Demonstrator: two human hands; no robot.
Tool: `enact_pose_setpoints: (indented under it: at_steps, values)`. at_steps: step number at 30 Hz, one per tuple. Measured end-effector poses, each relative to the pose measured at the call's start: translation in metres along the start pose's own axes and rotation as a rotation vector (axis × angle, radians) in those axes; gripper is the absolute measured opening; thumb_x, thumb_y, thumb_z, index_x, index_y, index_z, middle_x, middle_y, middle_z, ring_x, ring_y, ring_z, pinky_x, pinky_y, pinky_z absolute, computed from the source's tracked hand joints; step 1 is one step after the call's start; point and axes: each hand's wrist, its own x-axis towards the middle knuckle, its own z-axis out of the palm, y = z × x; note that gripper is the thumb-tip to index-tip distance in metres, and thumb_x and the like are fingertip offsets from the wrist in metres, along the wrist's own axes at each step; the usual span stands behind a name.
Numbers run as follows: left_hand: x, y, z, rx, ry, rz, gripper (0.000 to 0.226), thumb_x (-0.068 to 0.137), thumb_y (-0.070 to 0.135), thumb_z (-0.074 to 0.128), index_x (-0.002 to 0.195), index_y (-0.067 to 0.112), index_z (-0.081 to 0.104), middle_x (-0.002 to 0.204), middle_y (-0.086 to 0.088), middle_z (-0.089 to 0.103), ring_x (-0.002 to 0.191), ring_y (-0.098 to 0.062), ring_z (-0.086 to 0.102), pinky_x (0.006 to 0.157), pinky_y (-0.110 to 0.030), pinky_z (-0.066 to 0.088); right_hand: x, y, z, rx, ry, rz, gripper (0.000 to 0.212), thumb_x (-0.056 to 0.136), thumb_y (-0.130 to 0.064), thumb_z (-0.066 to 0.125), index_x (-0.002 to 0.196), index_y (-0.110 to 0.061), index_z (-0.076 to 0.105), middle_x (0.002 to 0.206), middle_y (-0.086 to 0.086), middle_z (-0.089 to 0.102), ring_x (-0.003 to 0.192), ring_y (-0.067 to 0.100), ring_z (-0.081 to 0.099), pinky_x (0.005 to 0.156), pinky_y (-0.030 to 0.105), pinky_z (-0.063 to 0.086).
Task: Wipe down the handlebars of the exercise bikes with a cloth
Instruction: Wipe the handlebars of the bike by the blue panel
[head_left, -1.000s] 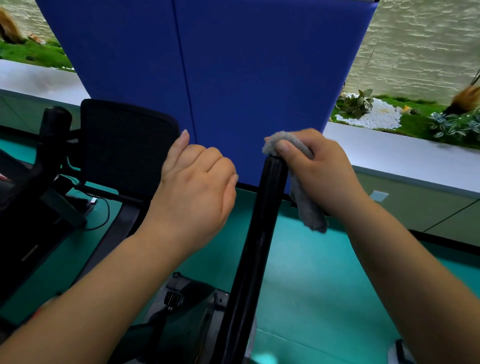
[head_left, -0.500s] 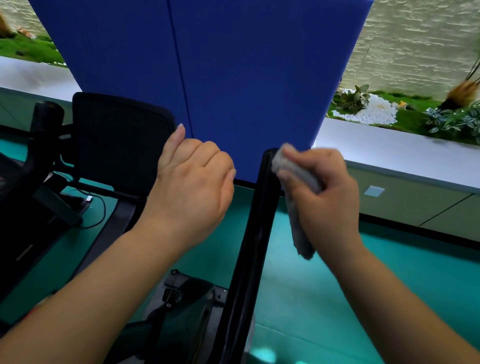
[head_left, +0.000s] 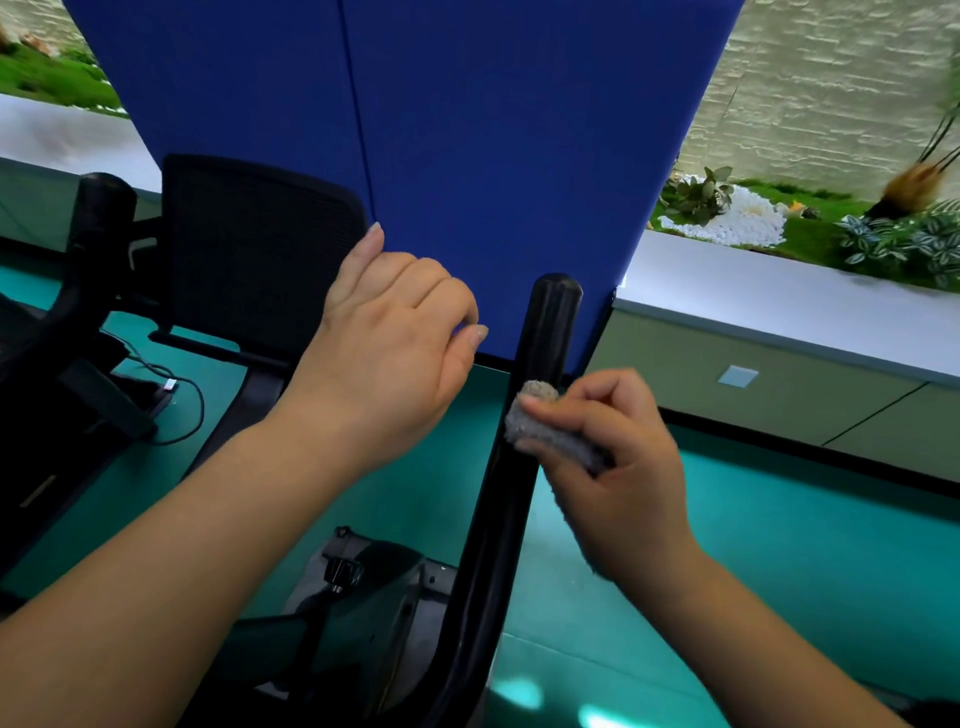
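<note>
From the head camera, the right hand (head_left: 618, 462) has its grip pinched round a small grey cloth (head_left: 550, 431) and presses it against the right side of the black handlebar (head_left: 524, 457), a little below the bar's rounded top end, which stands in front of the blue partition (head_left: 467, 130). The left hand (head_left: 387, 353) hangs in the air just left of the bar, fingers loosely curled and holding nothing, with a black mesh office chair (head_left: 254, 244) behind it on the teal floor (head_left: 805, 561). Below the hands sits the bike's grey frame with a black adjustment knob (head_left: 342, 570).
</note>
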Motion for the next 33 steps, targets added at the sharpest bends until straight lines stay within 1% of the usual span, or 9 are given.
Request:
enact_pose_setpoints:
  at_steps: [6,10,15,19,23,26,28,30,33]
  values:
    - [-0.007,-0.004,-0.008,-0.06,-0.063,0.042,0.037,0.089,0.042,0.038,0.109,0.018,0.059,0.114,0.003,0.057,0.117,-0.019,0.044,0.115,-0.026,-0.004,0.023,-0.007,0.001,-0.031,0.059,0.035,0.03,0.08,-0.018,0.074,0.109,-0.018,0.07,0.092,0.002,0.049,0.089,0.002,0.049,0.079,0.006,0.035]
    - [-0.013,-0.004,-0.008,-0.076,-0.06,0.044,0.043,0.09,0.044,0.037,0.118,0.018,0.057,0.132,0.002,0.051,0.136,-0.019,0.032,0.115,-0.025,-0.004,-0.014,-0.014,0.006,0.023,-0.028,0.084,0.029,0.081,-0.029,0.07,0.108,-0.02,0.071,0.092,-0.001,0.05,0.089,0.002,0.052,0.081,0.006,0.037]
    - [-0.015,-0.006,-0.009,-0.062,-0.051,0.062,0.05,0.09,0.046,0.035,0.127,0.019,0.053,0.138,0.003,0.048,0.14,-0.017,0.025,0.115,-0.023,-0.007,-0.013,-0.014,0.003,-0.051,-0.059,0.064,0.029,0.082,-0.031,0.065,0.107,-0.017,0.072,0.09,-0.005,0.048,0.089,0.0,0.049,0.079,0.004,0.034]
    - [-0.014,-0.007,-0.008,-0.036,-0.053,0.065,0.051,0.09,0.048,0.034,0.129,0.021,0.051,0.138,0.004,0.047,0.141,-0.016,0.024,0.114,-0.022,-0.009,0.021,-0.011,0.01,-0.078,0.065,0.061,0.024,0.084,-0.024,0.069,0.106,-0.015,0.072,0.092,0.0,0.049,0.087,0.007,0.048,0.08,0.008,0.035]
    - [-0.015,-0.006,-0.009,-0.046,-0.059,0.06,0.05,0.09,0.047,0.034,0.129,0.021,0.051,0.138,0.004,0.047,0.14,-0.016,0.025,0.114,-0.022,-0.01,-0.011,-0.013,0.023,0.028,0.195,0.116,0.023,0.082,-0.023,0.069,0.104,-0.016,0.069,0.093,0.004,0.05,0.09,0.009,0.05,0.084,0.01,0.037]
    - [-0.015,-0.006,-0.009,-0.061,-0.064,0.053,0.049,0.09,0.047,0.035,0.127,0.02,0.052,0.136,0.004,0.049,0.139,-0.017,0.026,0.114,-0.022,-0.009,-0.038,-0.013,0.026,0.115,0.237,0.229,0.017,0.084,-0.028,0.064,0.101,-0.03,0.064,0.094,0.007,0.056,0.092,0.01,0.056,0.087,0.017,0.043]
    - [-0.014,-0.007,-0.008,-0.064,-0.071,0.052,0.048,0.091,0.047,0.035,0.126,0.02,0.053,0.135,0.004,0.049,0.139,-0.017,0.027,0.115,-0.022,-0.009,-0.028,-0.009,0.024,0.258,0.385,0.46,0.008,0.089,-0.03,0.063,0.096,-0.034,0.064,0.097,0.008,0.065,0.094,0.02,0.063,0.091,0.039,0.05]
    - [-0.014,-0.007,-0.006,-0.065,-0.079,0.048,0.046,0.091,0.046,0.036,0.124,0.021,0.054,0.135,0.004,0.05,0.139,-0.017,0.027,0.116,-0.024,-0.008,0.002,-0.006,0.018,0.439,0.509,0.645,0.01,0.094,-0.025,0.058,0.099,-0.029,0.065,0.108,0.004,0.069,0.103,0.018,0.065,0.097,0.047,0.048]
    - [-0.014,-0.005,-0.005,-0.069,-0.071,0.033,0.044,0.091,0.045,0.035,0.122,0.02,0.054,0.134,0.004,0.05,0.139,-0.017,0.026,0.116,-0.025,-0.008,0.044,-0.005,0.016,0.695,0.395,0.712,0.024,0.096,-0.03,0.051,0.113,-0.023,0.067,0.118,0.007,0.068,0.112,0.022,0.063,0.1,0.049,0.047]
